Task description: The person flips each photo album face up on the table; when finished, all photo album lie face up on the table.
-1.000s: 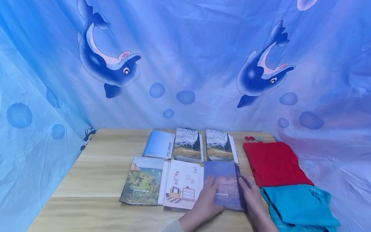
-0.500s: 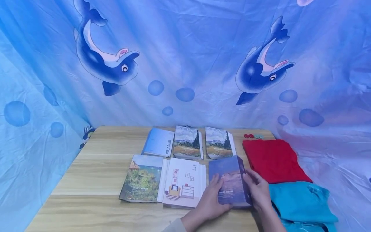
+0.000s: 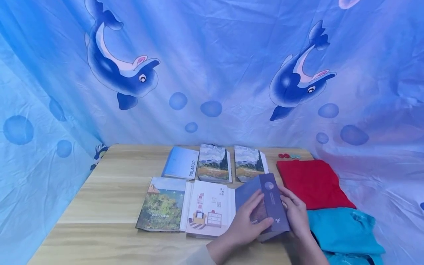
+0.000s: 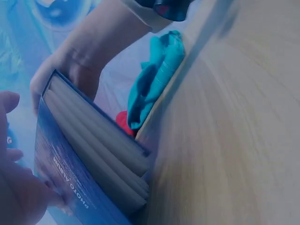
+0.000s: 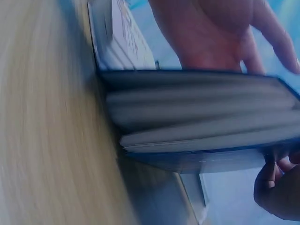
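You have the dark-blue softcover photo album [image 3: 265, 200] tipped onto its edge at lower centre, left hand [image 3: 243, 224] and right hand [image 3: 296, 213] both clasping it, so lifting it clear likely calls for steady grip.

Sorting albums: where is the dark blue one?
Head view: the dark blue photo album is tilted up between both hands, right of the white album.
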Available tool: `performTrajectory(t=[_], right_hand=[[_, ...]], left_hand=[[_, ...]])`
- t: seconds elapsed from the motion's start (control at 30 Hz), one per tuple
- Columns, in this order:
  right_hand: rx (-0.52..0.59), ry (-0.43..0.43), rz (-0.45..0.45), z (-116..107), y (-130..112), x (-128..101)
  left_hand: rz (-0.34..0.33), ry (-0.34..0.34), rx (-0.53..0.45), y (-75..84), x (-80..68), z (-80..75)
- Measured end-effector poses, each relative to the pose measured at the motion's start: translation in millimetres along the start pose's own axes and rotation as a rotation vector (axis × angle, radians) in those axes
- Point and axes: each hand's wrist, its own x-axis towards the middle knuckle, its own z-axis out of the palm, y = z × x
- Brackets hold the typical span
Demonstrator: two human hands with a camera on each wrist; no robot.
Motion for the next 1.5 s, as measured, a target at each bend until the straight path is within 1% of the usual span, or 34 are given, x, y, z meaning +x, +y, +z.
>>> performTrajectory(t=[0.07,0.17,0.23,0.3,0.37,0.47,0.53,0.67,0.73,0.87,0.93,1.03,1.13,1.23,1.33,1.5], right_hand=[[0.058,-0.022,-0.008,4.8,-3.8,-3.5],[0.071,-0.013,-0.037,13.2,-8.5,-8.5],[0.022,-0.011,-0.062,18.8,-9.9,-11.1],[-0.062,-0.018,-0.088,23.8,-9.5,-13.1],[-0.123,-0.055,-0.101,27.7,-7.8,-14.1],[-0.168,-0.101,-0.121,32.3,-3.8,-14.2],[-0.172,-0.124,-0.132,34.8,-1.0,-13.4],[-0.190,-0.154,-0.156,40.3,4.3,-10.1],[-0.181,-0.175,-0.174,43.1,7.8,-8.2],[-0.176,-0.192,-0.176,47.3,18.0,-2.0],[-0.181,-0.184,-0.137,47.2,24.3,1.2],[-0.225,-0.176,-0.064,43.1,32.9,5.6],[-0.286,-0.190,0.014,36.6,37.8,8.5],[-0.300,-0.209,0.072,30.5,40.9,11.4],[-0.288,-0.199,0.098,24.1,44.7,14.0],[-0.355,-0.170,0.089,13.3,47.8,18.0]], left_hand=[[0.012,0.027,-0.010,2.2,2.0,-1.3],[0.015,0.053,-0.063,3.7,2.8,-1.9],[0.009,0.073,-0.093,5.1,2.4,-2.5],[-0.004,0.093,-0.125,6.7,1.8,-4.2],[-0.024,0.113,-0.152,8.4,0.9,-7.1],[-0.036,0.132,-0.186,11.1,-0.1,-14.0],[-0.031,0.143,-0.167,13.5,-0.1,-19.4],[-0.005,0.152,-0.064,18.7,1.6,-30.7],[0.001,0.150,-0.004,20.8,2.9,-36.1],[-0.016,0.166,0.093,21.6,3.9,-46.3],[-0.046,0.169,0.114,20.4,3.5,-50.8],[-0.086,0.142,0.080,16.5,3.0,-54.1],[-0.114,0.105,0.028,9.4,2.8,-50.4],[-0.131,0.093,-0.019,1.9,2.6,-42.9],[-0.173,0.082,-0.047,-3.2,2.3,-35.3],[-0.276,0.037,-0.070,-9.4,2.2,-24.4]])
